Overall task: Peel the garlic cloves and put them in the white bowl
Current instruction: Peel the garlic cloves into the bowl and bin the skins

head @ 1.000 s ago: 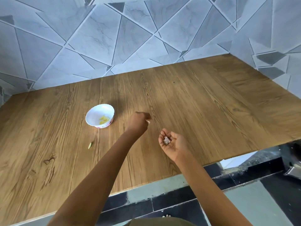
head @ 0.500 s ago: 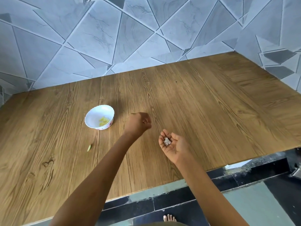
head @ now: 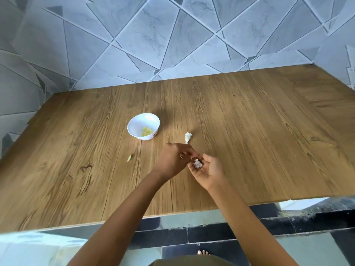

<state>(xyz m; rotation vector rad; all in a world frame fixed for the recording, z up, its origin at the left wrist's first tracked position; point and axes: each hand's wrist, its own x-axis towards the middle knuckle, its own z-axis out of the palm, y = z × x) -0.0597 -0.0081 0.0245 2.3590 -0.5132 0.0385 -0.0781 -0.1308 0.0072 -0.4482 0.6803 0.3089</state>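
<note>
1. The left hand [head: 171, 160], which half a second ago hung as a closed fist out over the tabletop [head: 249, 141], has drawn back toward 6 o'clock. Its fingertips now meet the upturned right hand [head: 209, 169].
2. A white scrap [head: 187, 137] now lies on the wood where that fist was, at 12 o'clock from the left fingertips and at 4 o'clock from the white bowl [head: 140, 121]. It was not on the tabletop in the earlier views.
3. My reading is that a stem or husk piece has been cast aside and the left hand is going for the next clove.
4. The garlic [head: 197, 163] sits in the right palm. The right grip is loose, with the fingers gently bent under it and not clamped.
5. The left grip is curled with the fingertips at the garlic. Blur hides whether it already pinches, so I cannot tell.
6. The garlic is a small pale lump, too blurred for an axis or heading.
7. The scrap's long axis runs roughly 12 to 6, with its broad end toward 12 and its thin tip toward the hands.
8. Yellow peeled cloves [head: 147, 131] already lie in the bowl, at 10 o'clock from the hands. A green sliver [head: 129, 158] rests alone at 9 o'clock from the left hand.
</note>
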